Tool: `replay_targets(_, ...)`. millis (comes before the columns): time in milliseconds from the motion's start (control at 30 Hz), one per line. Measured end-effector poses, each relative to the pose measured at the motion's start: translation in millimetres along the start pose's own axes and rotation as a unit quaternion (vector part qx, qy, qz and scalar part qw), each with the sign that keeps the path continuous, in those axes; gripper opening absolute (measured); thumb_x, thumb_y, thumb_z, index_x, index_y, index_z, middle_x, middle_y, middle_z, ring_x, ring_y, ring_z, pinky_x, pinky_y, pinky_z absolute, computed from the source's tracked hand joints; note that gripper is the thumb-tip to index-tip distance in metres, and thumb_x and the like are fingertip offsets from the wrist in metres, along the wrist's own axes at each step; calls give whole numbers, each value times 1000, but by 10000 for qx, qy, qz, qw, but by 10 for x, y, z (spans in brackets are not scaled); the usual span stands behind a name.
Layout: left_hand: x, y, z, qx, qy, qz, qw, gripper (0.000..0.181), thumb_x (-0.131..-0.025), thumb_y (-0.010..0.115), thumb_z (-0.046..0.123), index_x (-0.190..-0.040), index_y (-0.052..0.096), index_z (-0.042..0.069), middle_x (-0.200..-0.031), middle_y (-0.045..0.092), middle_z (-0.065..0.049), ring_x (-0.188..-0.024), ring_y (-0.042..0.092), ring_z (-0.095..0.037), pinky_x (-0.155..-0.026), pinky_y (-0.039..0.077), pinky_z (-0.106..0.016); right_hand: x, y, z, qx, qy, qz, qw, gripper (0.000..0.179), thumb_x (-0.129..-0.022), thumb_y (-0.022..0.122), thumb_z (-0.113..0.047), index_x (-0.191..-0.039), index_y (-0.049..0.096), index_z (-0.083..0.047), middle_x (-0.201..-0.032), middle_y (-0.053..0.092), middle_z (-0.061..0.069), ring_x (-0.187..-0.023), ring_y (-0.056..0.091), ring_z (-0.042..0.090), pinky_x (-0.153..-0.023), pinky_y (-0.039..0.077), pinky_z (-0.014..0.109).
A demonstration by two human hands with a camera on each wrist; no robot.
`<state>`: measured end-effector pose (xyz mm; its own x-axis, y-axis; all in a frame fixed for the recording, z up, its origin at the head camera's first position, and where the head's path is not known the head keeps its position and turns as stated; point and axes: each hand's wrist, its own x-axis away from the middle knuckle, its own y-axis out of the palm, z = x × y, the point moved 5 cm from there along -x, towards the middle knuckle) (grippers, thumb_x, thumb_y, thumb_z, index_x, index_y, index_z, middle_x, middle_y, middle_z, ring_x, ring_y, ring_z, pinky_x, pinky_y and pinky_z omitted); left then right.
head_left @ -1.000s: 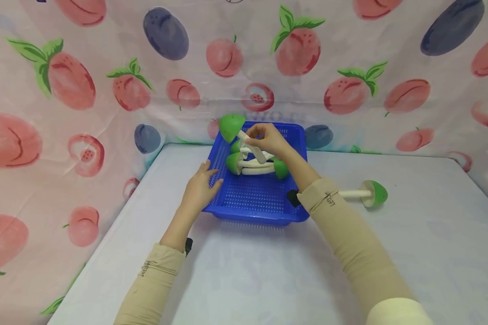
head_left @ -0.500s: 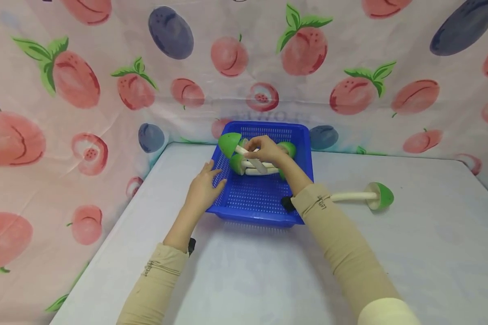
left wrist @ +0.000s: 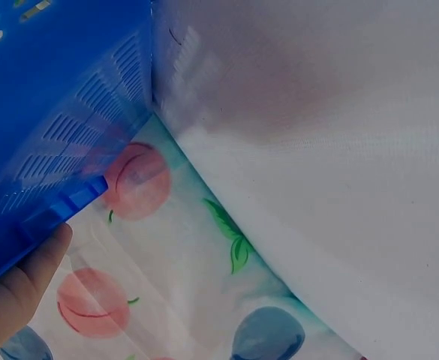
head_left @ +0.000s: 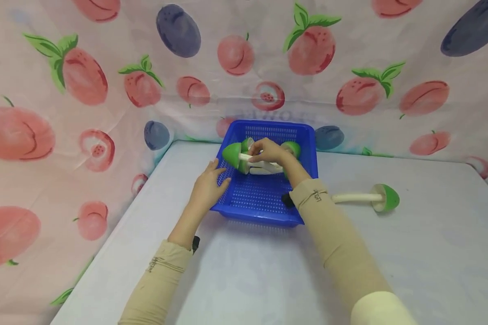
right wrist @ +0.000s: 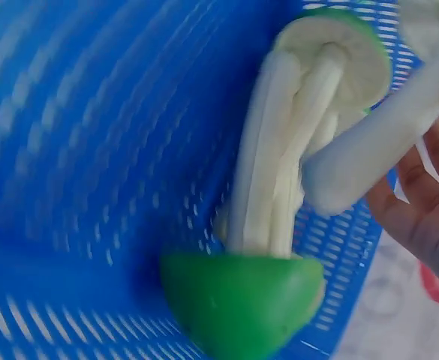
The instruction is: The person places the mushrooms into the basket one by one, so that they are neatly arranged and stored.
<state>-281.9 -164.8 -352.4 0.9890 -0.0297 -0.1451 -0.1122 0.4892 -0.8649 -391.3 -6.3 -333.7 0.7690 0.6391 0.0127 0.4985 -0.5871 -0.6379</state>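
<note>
My right hand [head_left: 269, 151] pinches the white stem of a toy mushroom [head_left: 232, 156], whose green cap points left. Beneath it, inside a blue plastic basket [head_left: 260, 215], lie several more green-capped mushrooms [head_left: 291, 148]. From the right wrist, the held stem [right wrist: 377, 150] slants beside the lying stems; its cap is out of that view. My left hand [head_left: 205, 188] holds the basket's left rim, thumb over the inner side. The left wrist view shows its fingers [left wrist: 45, 259] against the rim's outer side.
Another green-capped mushroom [head_left: 384, 197] lies on the white table [head_left: 244, 275] right of the basket, its stem end beside my right sleeve. A fruit-printed cloth [head_left: 305, 95] hangs close behind the basket and along the left.
The right hand has lowered the mushroom toward the others in the basket, its cap turning from raised to nearly level. The left hand stays at the rim. The head view shifts slightly.
</note>
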Motion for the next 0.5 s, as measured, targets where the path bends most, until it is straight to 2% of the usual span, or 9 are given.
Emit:
replay_targets(100,10,17,-5,7,-48,-36,10000,44,-93,58,27,-129,56,2,-152,31,-17,-143,24,-31,-114,27,-49,-1,46,30,-118,-61,-324,9994,16,-84,67,-2,-95,64,9,-77,66,4,-74,56,9,-75,47,25)
replay_targets(200,16,21,-14,12,-58,-5,10000,43,-93,58,26,-128,57,2,-151,31,-17,-143,25,-31,-114,28,-49,-7,79,26,-193,-35,-435,9989,17,-84,66,-1,-97,64,10,-75,65,2,-69,53,6,-69,45,21)
replay_targets(333,5,12,-12,-9,-16,51,10000,42,-92,59,26,-128,57,3,-151,33,-18,-142,26,-32,-113,29,-49,-20,89,45,-187,347,-501,9980,21,-86,65,-3,-102,62,10,-77,63,0,-67,50,7,-59,42,20)
replay_targets(500,-16,7,-6,-2,-44,26,10000,44,-93,58,27,-129,56,3,-151,31,-17,-143,25,-31,-114,28,-49,-24,93,91,-202,815,-663,9943,23,-88,63,-5,-106,60,8,-84,62,4,-71,48,11,-57,41,26)
